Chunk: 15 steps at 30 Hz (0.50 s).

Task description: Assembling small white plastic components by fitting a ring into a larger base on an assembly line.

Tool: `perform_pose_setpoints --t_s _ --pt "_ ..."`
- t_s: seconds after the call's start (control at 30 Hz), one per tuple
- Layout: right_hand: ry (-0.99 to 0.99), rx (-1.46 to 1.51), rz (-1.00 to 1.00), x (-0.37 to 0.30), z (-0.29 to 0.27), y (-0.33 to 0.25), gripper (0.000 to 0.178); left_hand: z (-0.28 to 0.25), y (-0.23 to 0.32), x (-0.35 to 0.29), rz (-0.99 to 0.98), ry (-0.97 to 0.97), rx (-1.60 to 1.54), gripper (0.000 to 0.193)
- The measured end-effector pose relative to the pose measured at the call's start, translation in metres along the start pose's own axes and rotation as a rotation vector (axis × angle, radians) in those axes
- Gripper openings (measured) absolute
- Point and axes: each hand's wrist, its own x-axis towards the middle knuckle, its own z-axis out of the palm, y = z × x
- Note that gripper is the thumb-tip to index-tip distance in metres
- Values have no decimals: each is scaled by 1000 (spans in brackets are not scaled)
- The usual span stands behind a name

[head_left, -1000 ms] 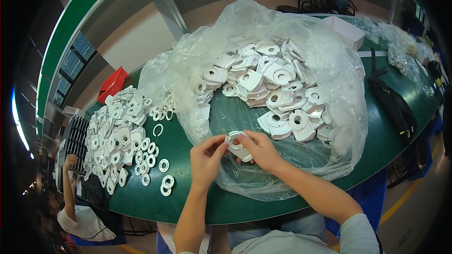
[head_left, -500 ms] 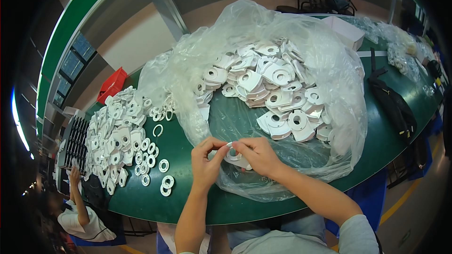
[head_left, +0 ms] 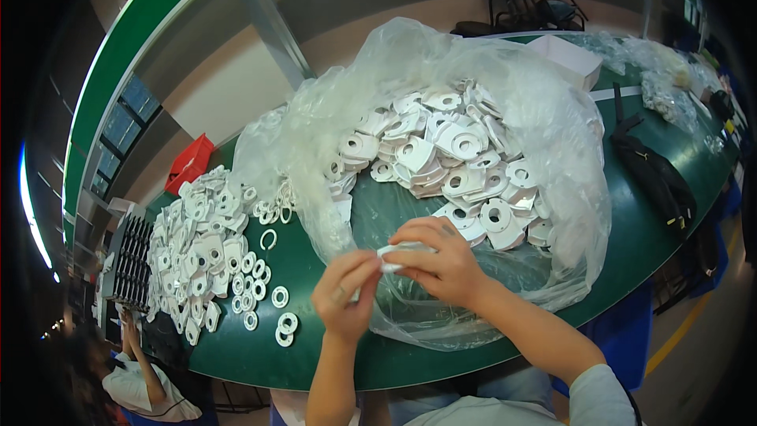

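Note:
Both my hands meet above the near edge of an open clear plastic bag point(head_left: 579, 205). My left hand point(head_left: 345, 293) pinches one end of a small white plastic part point(head_left: 392, 259). Fingers of my right hand point(head_left: 445, 263) are curled over its other side. The part is tilted nearly edge-on and half covered by fingers, so its full shape is hidden. Inside the bag, a heap of white plates with round holes point(head_left: 465, 144) lies beyond my hands. To the left, several loose white rings point(head_left: 280, 297) rest on the green table point(head_left: 315, 367).
A large pile of white plates point(head_left: 197, 244) covers the table's left side, with a red bin point(head_left: 189, 164) behind it and a black rack point(head_left: 130, 260) beside it. A co-worker point(head_left: 150, 386) sits at lower left. At right are a black bag point(head_left: 650, 173) and a white box point(head_left: 566, 59).
The white part has turned from showing its ring face to nearly edge-on. My right hand has rolled over it, and my left fingers have shifted along it. The co-worker's arms have moved.

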Motion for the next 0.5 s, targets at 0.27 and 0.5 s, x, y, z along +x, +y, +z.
perform_pose_setpoints --t_s 0.27,0.5 --pt "66 -9 -206 4 -6 -17 27 -5 16 -3 151 62 43 26" --pt "139 74 -211 1 -1 -17 24 -2 21 -6 158 54 3 17"
